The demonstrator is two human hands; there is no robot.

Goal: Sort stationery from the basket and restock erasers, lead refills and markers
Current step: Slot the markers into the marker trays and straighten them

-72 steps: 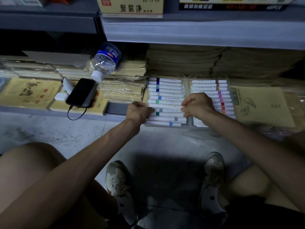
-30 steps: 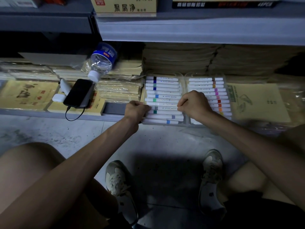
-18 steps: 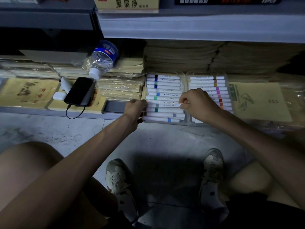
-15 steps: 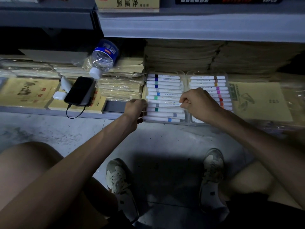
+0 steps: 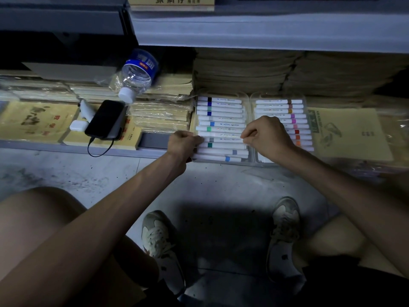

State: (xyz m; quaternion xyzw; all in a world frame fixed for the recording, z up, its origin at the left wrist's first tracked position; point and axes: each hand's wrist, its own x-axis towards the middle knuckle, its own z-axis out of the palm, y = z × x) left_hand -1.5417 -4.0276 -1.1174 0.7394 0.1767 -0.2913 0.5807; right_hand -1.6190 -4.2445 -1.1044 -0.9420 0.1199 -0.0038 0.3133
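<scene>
Markers (image 5: 221, 124): white barrels, one coloured band each, laid side by side in two clear cases at the front edge of the bottom shelf (image 5: 66, 147). Twelve in the left case (image 5: 221, 94), with bands of black, blue, teal, green and grey. Ten counted in the right case (image 5: 278, 95), in browns, orange, pinks and reds, the lower rows partly hidden behind the right hand (image 5: 269, 136). Small blue print along each barrel, too fine to read.

Left hand (image 5: 183, 142) curled round the left end of a grey-banded marker (image 5: 223, 140) in the left case. Right hand pinching the other end, seemingly of that same marker, though hard to be sure in the dim light.

One water bottle (image 5: 138, 74) on its side on wrapped paper stacks to the left, white cap toward the camera, blue label with unreadable white print. One black phone (image 5: 104, 118) below it, one black cable (image 5: 97, 149) looping over the shelf edge, one white charger (image 5: 77, 125) just beside.

Yellow booklets (image 5: 33, 120) with black and red Chinese writing under and left of the phone. One more yellow booklet (image 5: 349, 134) with a line drawing, right of the cases.

On the upper shelf, one yellow box (image 5: 172, 3) with three large Chinese characters, tops cut off by the frame. Two pale shoes (image 5: 161, 247) on the grey floor (image 5: 221, 191).
</scene>
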